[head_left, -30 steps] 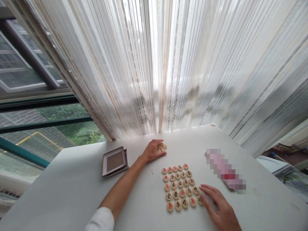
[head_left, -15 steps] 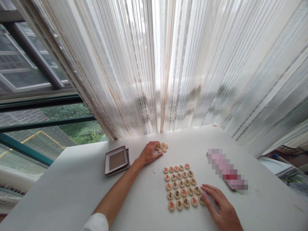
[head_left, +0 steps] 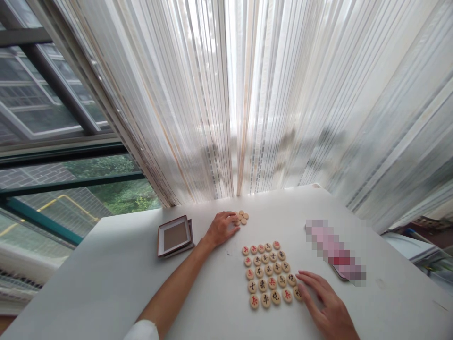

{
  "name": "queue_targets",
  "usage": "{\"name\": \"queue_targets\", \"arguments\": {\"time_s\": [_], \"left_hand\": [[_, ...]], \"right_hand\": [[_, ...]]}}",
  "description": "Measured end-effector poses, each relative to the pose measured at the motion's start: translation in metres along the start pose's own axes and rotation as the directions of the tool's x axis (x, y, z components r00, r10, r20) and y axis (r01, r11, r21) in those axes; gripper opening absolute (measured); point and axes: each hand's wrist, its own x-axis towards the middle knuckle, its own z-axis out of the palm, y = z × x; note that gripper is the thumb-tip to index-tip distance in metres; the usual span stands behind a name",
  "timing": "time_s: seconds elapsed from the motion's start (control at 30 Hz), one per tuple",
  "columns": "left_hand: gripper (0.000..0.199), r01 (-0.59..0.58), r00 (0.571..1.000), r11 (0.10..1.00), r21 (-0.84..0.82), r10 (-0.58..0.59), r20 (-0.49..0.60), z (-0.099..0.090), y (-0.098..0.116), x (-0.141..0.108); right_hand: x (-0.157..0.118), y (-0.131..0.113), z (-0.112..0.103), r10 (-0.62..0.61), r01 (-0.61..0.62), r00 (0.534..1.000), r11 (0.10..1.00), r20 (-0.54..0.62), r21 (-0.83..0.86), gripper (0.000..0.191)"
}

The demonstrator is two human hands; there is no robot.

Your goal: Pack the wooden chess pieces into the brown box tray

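Round wooden chess pieces [head_left: 268,269] with red or black characters lie in a five-by-five grid on the white table [head_left: 116,264]. Beyond the grid is a small cluster of plain-faced discs [head_left: 243,216]. My left hand [head_left: 222,228] is at the cluster's left side, fingers curved over it; whether a disc is between the fingertips is hidden. My right hand [head_left: 326,302] rests at the grid's near right corner, fingers apart, thumb and fingertips by the rightmost pieces, partly covering the corner one.
An open shallow box [head_left: 174,237] stands at the left of the table. A blurred pink object [head_left: 332,250] lies to the right. Striped sheer curtains [head_left: 247,104] hang behind the table, and a window is at the left.
My left hand has drawn its fingers further over the plain discs, with fewer of them showing. The view has shifted slightly. My right hand stays at the grid's corner.
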Motion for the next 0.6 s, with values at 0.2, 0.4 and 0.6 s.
{"name": "queue_targets", "arguments": {"time_s": [0.2, 0.4, 0.6], "left_hand": [[0.019, -0.031, 0.999, 0.998, 0.048, 0.029, 0.025, -0.003, 0.005, -0.005], [0.022, -0.076, 0.996, 0.995, 0.059, 0.073, 0.054, -0.007, 0.014, -0.01], [0.021, -0.098, 0.992, 0.994, 0.043, 0.094, 0.08, -0.012, 0.018, -0.023]], "right_hand": [[0.0, -0.002, -0.001, 0.001, -0.001, 1.0, 1.0, -0.001, -0.001, 0.031], [0.002, -0.002, -0.001, -0.005, 0.005, 1.0, 1.0, -0.001, 0.01, 0.029], [0.001, -0.002, -0.001, 0.015, -0.015, 1.0, 1.0, 0.016, 0.016, 0.029]]}}
